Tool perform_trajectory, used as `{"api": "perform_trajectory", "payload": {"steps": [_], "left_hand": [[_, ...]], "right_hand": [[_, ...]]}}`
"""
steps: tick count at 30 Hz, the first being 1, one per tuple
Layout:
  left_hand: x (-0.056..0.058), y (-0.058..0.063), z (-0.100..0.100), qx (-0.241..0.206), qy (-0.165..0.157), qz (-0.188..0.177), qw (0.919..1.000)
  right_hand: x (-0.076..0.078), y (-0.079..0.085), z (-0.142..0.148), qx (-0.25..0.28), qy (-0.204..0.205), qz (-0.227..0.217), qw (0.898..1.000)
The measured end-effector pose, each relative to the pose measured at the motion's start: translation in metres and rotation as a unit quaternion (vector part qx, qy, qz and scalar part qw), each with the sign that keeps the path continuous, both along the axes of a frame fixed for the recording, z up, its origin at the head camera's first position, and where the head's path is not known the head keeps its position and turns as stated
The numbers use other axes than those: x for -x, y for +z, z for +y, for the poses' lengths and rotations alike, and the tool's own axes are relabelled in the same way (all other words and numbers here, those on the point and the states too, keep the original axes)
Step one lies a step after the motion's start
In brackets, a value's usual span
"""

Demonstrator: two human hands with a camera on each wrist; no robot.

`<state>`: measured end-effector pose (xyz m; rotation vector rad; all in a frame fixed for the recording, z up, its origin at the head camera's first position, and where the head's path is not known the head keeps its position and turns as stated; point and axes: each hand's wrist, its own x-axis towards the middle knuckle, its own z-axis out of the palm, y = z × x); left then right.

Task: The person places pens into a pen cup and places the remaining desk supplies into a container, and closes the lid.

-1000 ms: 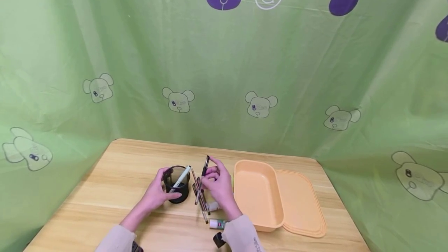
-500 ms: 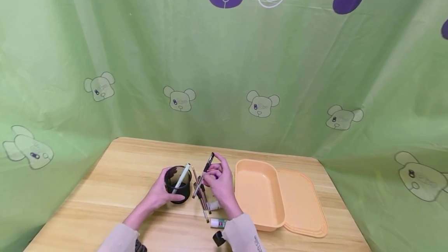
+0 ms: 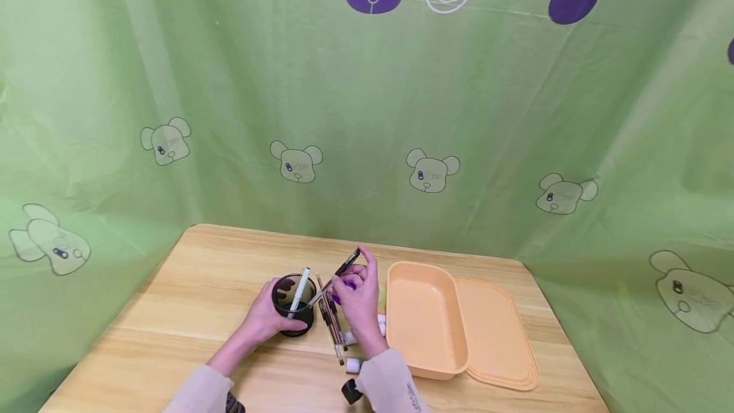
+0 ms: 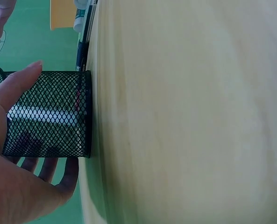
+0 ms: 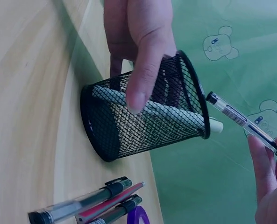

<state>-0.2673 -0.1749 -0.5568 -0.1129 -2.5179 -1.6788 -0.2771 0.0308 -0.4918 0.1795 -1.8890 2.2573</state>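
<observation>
A black mesh pen holder [image 3: 298, 325] stands on the table, my left hand [image 3: 265, 314] gripping it round the side. In the right wrist view my left thumb lies across its mesh. One pale marker [image 3: 301, 287] leans inside, its end poking above the rim. My right hand [image 3: 361, 298] pinches a clear-barrelled pen [image 5: 241, 120] by its black part. The pen slants, and its capped tip [image 5: 212, 97] is right at the holder's rim. Just right of the holder lie several pens [image 3: 331, 327] and a red pencil [image 5: 103, 203].
A purple ring-shaped piece [image 5: 138, 215] lies beside the pens. Partly behind my right wrist is a glue stick [image 3: 353, 366]. Farther right an orange box [image 3: 427, 324] stands beside its flat lid [image 3: 501, 336]. A green patterned curtain [image 3: 355, 209] surrounds the table.
The pen in my right hand has tilted from steep to slanting, its lower end moving left up to the holder's rim. My left hand keeps hold of the holder.
</observation>
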Motion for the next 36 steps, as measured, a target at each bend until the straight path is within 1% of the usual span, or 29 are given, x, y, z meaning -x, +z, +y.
{"api": "perform_trajectory", "payload": {"steps": [5, 8, 12, 18, 24, 30, 36], "left_hand": [[0.000, -0.002, 0.002, -0.002, 0.006, -0.004, 1.0000], [0.000, -0.002, 0.002, -0.004, 0.012, -0.002, 0.9999], [-0.001, -0.001, 0.003, -0.007, 0.017, 0.001, 0.9998], [-0.001, -0.004, 0.004, -0.004, 0.015, 0.015, 0.9998], [-0.001, -0.003, 0.004, -0.013, 0.015, 0.023, 0.9995], [-0.003, -0.004, 0.004, -0.005, 0.020, 0.019, 0.9996], [-0.004, -0.003, 0.005, -0.004, 0.020, 0.016, 0.9997]], "right_hand": [[0.002, -0.004, -0.006, 0.003, -0.014, 0.011, 1.000], [0.002, -0.007, -0.009, -0.005, -0.025, 0.021, 0.999], [0.002, -0.014, -0.012, -0.033, -0.036, 0.036, 0.998], [0.003, -0.027, -0.017, -0.072, -0.049, 0.048, 0.995], [0.002, -0.034, -0.022, -0.085, -0.046, 0.070, 0.993], [-0.002, -0.039, -0.025, -0.087, -0.038, 0.056, 0.994], [-0.005, -0.041, -0.025, -0.098, -0.016, 0.052, 0.994]]}}
